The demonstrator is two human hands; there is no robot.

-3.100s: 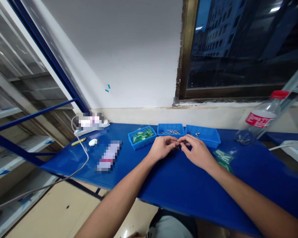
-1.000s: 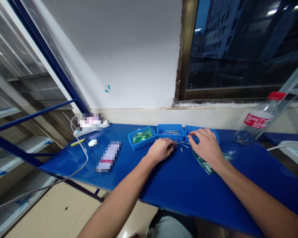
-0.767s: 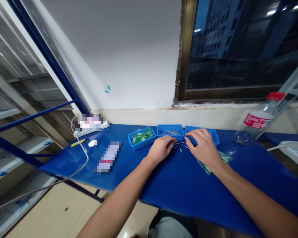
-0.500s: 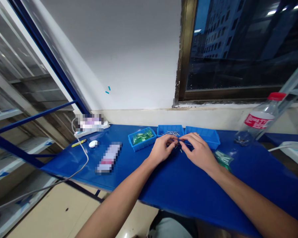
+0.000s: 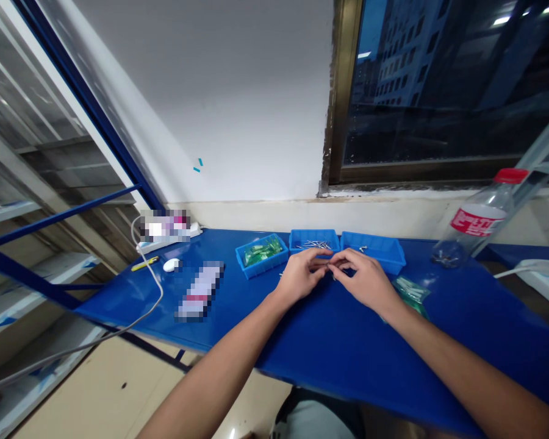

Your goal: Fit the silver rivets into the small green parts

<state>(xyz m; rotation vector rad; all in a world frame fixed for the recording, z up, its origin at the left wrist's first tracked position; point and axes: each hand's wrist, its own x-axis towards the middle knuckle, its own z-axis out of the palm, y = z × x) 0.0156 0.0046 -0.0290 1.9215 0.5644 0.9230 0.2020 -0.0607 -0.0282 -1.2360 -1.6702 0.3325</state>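
My left hand [image 5: 301, 272] is closed in a pinch, thumb against fingertips, over the blue table. Facing it, my right hand [image 5: 365, 278] also pinches, and the fingertips of both hands meet. A small silvery bit, seemingly the end of a thin metal pin [image 5: 333, 277], shows below my right fingertips. What my left fingers hold is hidden. Just behind the hands stands a blue tray [image 5: 293, 239] with thin metal pins [image 5: 318, 244]. To its right, another blue tray [image 5: 398, 259] has a few small metal pieces [image 5: 362, 249] in it.
A third blue tray [image 5: 252, 272] with green packets [image 5: 264, 250] stands left. Green-and-clear packets [image 5: 412, 291] lie by my right forearm. A red-capped bottle [image 5: 478, 222] stands at right. A blurred flat object [image 5: 201, 291], yellow cutter [image 5: 145, 263] and cable [image 5: 158, 280] are left.
My right fingertips have curled in and moved slightly left against the left hand's. The thin pin that stuck out by my right fingers is now mostly hidden.
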